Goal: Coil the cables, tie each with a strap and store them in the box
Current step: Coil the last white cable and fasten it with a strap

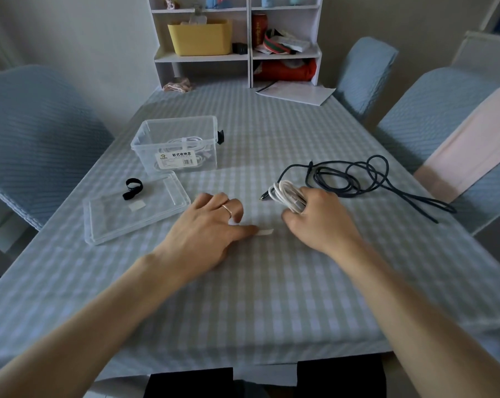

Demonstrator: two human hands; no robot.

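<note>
My right hand [322, 216] grips a coiled white cable [286, 196] just above the table's middle. My left hand [211, 228] lies on the cloth, its fingers pinching one end of a white strap [264, 231] that lies flat between the two hands. A loose dark cable [366, 179] sprawls uncoiled beyond my right hand. The clear box [145, 142] stands at the left middle with a tied white cable inside. Its lid [99, 234] lies in front of it, carrying a black strap [133, 188] and a small white strap [136, 206].
Blue-covered chairs stand at the left [36, 139] and right [444, 116] of the checked table. A white shelf unit [237, 56] with a yellow bin stands at the far edge, with a sheet of paper [297, 93] beside it.
</note>
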